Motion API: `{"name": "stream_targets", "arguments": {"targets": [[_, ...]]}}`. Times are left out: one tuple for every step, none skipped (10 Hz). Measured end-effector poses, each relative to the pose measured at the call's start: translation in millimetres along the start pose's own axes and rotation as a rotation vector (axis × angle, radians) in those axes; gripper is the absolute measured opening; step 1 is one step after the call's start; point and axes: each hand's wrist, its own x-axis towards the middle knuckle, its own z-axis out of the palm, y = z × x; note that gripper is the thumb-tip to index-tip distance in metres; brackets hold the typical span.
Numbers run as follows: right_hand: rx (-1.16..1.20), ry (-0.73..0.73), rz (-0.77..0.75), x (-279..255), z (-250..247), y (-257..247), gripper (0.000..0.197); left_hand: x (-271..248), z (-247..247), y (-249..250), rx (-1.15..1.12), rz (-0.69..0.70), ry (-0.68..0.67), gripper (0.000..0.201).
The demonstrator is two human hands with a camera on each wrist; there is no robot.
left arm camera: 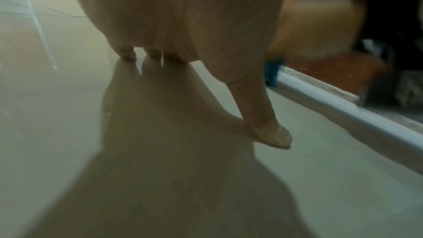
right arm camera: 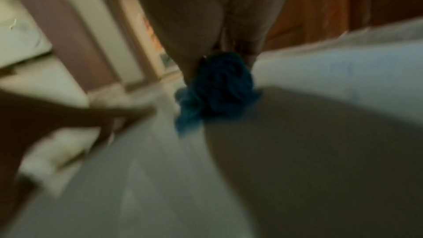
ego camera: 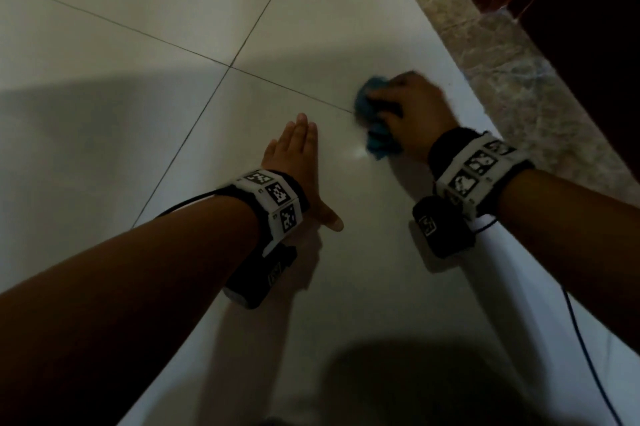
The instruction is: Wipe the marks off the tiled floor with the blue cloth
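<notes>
A crumpled blue cloth (ego camera: 372, 117) lies bunched on the pale tiled floor (ego camera: 145, 86), right beside a grout line. My right hand (ego camera: 408, 113) grips it from above with curled fingers and presses it to the tile; this hand is blurred in the head view. The right wrist view shows the cloth (right arm camera: 217, 88) bulging out under the palm. My left hand (ego camera: 298, 155) lies flat on the floor to the left of the cloth, fingers straight and thumb spread. In the left wrist view its fingertips (left arm camera: 128, 53) and thumb touch the glossy tile. No marks show on the floor.
A speckled stone threshold (ego camera: 502, 54) runs along the right edge of the tiles, with dark red-brown wood (ego camera: 588, 27) beyond it. A thin blue cable (ego camera: 588, 356) trails over the floor at the lower right. Grout lines cross ahead of my hands.
</notes>
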Motion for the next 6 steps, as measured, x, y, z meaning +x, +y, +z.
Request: {"name": "stream_targets", "arguments": {"targets": [[-0.071, -0.049, -0.022, -13.3, 8.1, 7.7, 0.037, -0.8, -1.2, 1.1, 0.011, -0.015, -0.01, 0.158], [-0.108, 0.066, 0.218, 0.7, -16.8, 50.0, 0.04, -2.5, -1.2, 1.6, 0.016, -0.015, -0.011, 0.158], [-0.127, 0.051, 0.39, 8.6, -41.0, 73.0, 0.04, -2.3, -1.9, 2.6, 0.029, -0.016, -0.009, 0.159], [-0.09, 0.078, 0.275, 6.4, -33.2, 49.4, 0.037, -2.0, -4.1, 3.3, 0.035, -0.029, -0.016, 0.159], [0.001, -0.013, 0.047, -11.4, -8.1, 15.4, 0.034, -3.1, -7.8, 4.0, 0.029, -0.025, -0.031, 0.16], [0.022, 0.018, 0.005, -18.5, 5.8, 17.8, 0.035, -3.5, -8.2, 4.4, 0.022, -0.03, -0.041, 0.16]]}}
